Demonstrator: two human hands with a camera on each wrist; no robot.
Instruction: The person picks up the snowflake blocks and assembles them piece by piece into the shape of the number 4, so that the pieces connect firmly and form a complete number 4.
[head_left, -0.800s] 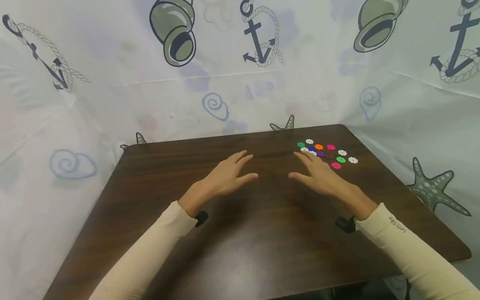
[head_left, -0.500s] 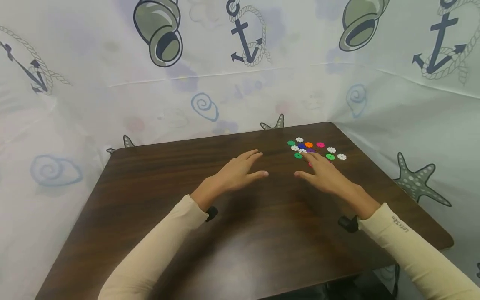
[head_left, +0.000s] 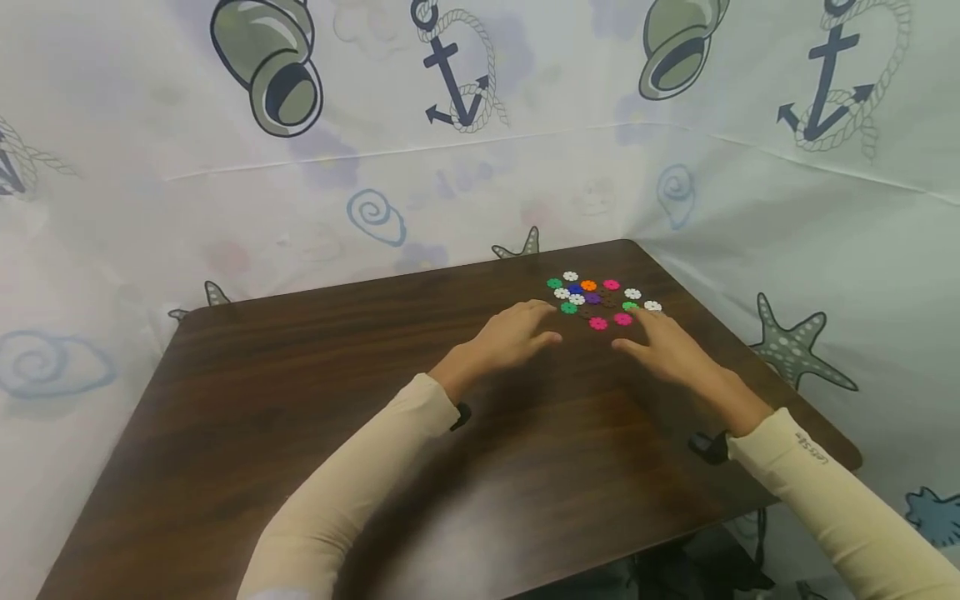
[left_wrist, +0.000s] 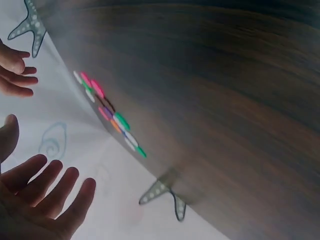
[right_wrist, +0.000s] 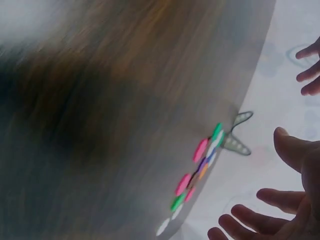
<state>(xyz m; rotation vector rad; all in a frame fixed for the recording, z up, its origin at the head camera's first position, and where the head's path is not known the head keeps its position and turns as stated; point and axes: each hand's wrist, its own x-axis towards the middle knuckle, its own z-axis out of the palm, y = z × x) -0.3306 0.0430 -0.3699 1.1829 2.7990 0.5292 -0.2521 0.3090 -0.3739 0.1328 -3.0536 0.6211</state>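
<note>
Several small flower-shaped discs point(head_left: 597, 323) in white, green, pink, orange, blue, purple and brown lie in a loose cluster at the far right of the table. My left hand point(head_left: 512, 337) is held above the table just left of the discs, fingers extended and nothing in it. On the cluster's near right side my right hand point(head_left: 667, 348) hovers, its fingertips overlapping a green disc in the head view. The left wrist view shows the left hand point(left_wrist: 47, 200) with fingers spread; the right wrist view shows the right hand point(right_wrist: 280, 200) likewise holding nothing.
The dark wooden table point(head_left: 300, 400) has a rounded far right corner. Behind it hangs a white cloth point(head_left: 450, 192) printed with anchors, shells and starfish. A black band point(head_left: 708, 447) is on the right wrist. Dark items sit below the table's front edge.
The head view has turned right, so table and discs shift left in it. My left hand has moved rightward to the discs; my right hand now covers fewer of them.
</note>
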